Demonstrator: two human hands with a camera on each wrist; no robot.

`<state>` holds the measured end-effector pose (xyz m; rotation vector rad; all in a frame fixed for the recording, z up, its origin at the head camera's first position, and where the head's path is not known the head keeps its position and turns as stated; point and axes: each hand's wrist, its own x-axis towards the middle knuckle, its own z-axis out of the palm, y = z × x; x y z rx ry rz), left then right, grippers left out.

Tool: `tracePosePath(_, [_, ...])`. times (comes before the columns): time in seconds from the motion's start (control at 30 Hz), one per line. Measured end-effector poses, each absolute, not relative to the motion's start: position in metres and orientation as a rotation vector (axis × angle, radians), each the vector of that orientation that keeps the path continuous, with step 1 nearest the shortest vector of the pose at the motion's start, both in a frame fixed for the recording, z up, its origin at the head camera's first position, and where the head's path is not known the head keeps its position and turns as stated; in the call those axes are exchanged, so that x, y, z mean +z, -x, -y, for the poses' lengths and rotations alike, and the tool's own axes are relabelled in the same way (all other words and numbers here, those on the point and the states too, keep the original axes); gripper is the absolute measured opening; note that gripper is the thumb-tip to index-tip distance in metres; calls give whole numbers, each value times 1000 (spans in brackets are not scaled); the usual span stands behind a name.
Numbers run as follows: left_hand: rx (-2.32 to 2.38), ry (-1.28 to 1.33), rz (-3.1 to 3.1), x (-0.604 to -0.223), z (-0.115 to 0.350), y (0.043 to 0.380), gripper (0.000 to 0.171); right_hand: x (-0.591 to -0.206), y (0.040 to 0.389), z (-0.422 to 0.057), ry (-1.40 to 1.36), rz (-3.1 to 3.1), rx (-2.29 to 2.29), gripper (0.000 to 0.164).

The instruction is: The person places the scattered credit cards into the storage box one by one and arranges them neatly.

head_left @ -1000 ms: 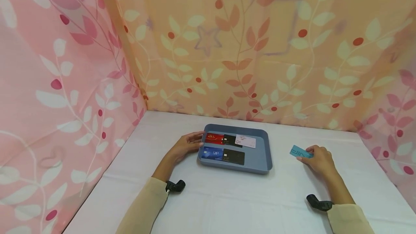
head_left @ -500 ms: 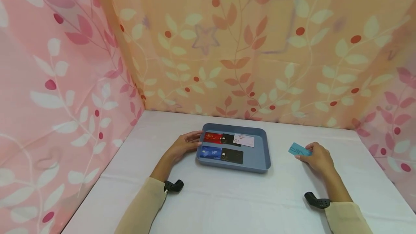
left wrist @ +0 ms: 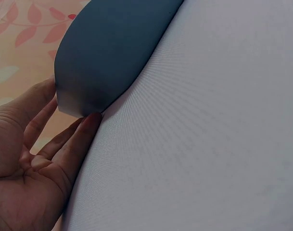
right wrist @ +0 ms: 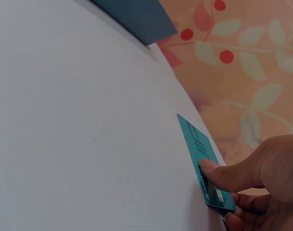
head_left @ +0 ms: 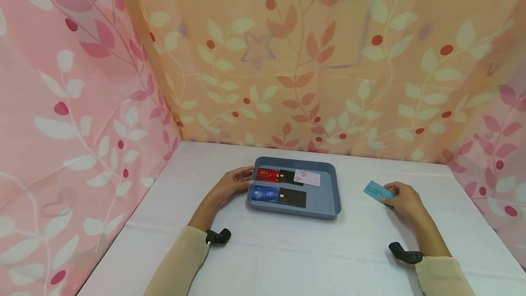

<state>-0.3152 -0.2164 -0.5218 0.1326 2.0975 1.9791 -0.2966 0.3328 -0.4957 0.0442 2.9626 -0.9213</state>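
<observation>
A blue-grey tray (head_left: 324, 204) lies on the white table. Its upper row has a red card (head_left: 267, 175), a black card (head_left: 285, 176) and a pale floral card (head_left: 307, 178) overlapping it. A blue card (head_left: 265, 194) and another black card (head_left: 293, 198) form the lower row. My left hand (head_left: 230, 186) touches the tray's left end with fairly straight fingers. To the tray's right, my right hand (head_left: 404, 200) pinches a teal card (head_left: 376, 190), thumb on its face (right wrist: 197, 144). A dark edge shows beneath that card; I cannot tell what it is.
The white tablecloth (head_left: 308, 255) meets an orange leaf-patterned curtain (head_left: 246, 81) behind and a pink one (head_left: 98, 118) at the left. Black wrist cameras sit on both wrists, the left one (head_left: 219, 236) near the tray's front left.
The teal card has turned slightly in my right hand, and a dark edge now shows under it. My left hand keeps its place at the tray. The head view has shifted a little.
</observation>
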Motion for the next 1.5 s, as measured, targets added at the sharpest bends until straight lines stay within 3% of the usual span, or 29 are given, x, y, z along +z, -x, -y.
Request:
tracePosePath(0.27, [1976,-133,-2104,-521,217,317,54,-495,295,-341,7,-2968,-998,42])
tracePosePath(1.0, [1985,-141,-2073,-521,216,315,56,-496,292,-360,-138,-2789,-1229,52])
tracePosePath(1.5, [1984,-145,-2077,-523,217,316,57,-492,291,-362,-97,-2770,-1289,38])
